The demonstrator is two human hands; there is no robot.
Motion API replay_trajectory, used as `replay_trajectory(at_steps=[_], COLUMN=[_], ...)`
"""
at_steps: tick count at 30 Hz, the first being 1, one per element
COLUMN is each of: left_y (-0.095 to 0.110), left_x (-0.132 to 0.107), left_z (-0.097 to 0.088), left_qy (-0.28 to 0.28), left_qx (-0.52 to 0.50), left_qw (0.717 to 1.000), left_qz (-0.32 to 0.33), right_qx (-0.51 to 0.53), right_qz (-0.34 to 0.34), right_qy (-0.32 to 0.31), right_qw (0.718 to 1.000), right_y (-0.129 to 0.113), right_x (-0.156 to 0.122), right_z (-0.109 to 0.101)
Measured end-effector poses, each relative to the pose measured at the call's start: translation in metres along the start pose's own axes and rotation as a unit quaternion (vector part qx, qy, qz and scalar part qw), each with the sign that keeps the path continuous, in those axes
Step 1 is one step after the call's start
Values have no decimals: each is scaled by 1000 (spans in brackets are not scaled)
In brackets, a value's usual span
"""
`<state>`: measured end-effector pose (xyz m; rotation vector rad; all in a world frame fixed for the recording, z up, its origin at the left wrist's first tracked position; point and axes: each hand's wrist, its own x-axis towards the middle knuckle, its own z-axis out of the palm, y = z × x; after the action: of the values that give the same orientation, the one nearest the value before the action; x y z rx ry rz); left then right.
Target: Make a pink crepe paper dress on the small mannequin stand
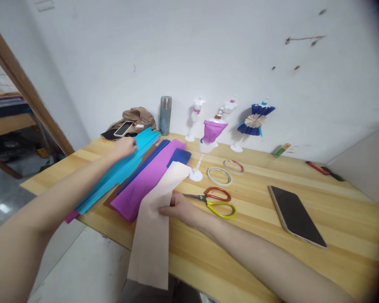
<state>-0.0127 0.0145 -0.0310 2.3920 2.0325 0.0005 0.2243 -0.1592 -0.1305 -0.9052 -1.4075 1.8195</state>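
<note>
My right hand [180, 208] grips a long beige sheet of crepe paper [151, 235] between thumb and fingers; its lower end hangs past the table's front edge. Over a turquoise sheet [110, 179] is my left hand [126, 147], fingers curled in; whether they pinch the paper is hidden. Between the hands lie a purple sheet [151, 183], a folded dark blue piece [180, 158] and a brown sheet, partly covered. Scissors [221, 202] with one red and one yellow handle rest just beyond my right hand.
Small white dress forms stand along the wall, one in purple paper [213, 131], one in pleated navy with a beige rosette [255, 120]. Two tape rolls [219, 176], a large phone [298, 216], a flask [166, 118] and brown cloth [140, 118] with another phone share the wooden table [252, 252].
</note>
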Motion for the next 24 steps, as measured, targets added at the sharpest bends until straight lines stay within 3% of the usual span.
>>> replay_trajectory(at_steps=[4, 8, 17, 24], left_y=[49, 73, 94, 86], left_x=[-1, 0, -1, 14], left_z=[19, 30, 33, 31], left_qy=[-42, -54, -80, -74], left_qx=[-9, -16, -19, -37], left_qw=[998, 998, 997, 997], left_qz=[48, 26, -12, 6], right_qx=[2, -12, -14, -11], right_qz=[-8, -18, -19, -16], right_qy=[-3, -10, -20, -21], right_qw=[1000, 1000, 1000, 1000], right_y=[0, 2, 7, 10], right_x=[0, 0, 3, 4], right_z=[1, -1, -5, -7])
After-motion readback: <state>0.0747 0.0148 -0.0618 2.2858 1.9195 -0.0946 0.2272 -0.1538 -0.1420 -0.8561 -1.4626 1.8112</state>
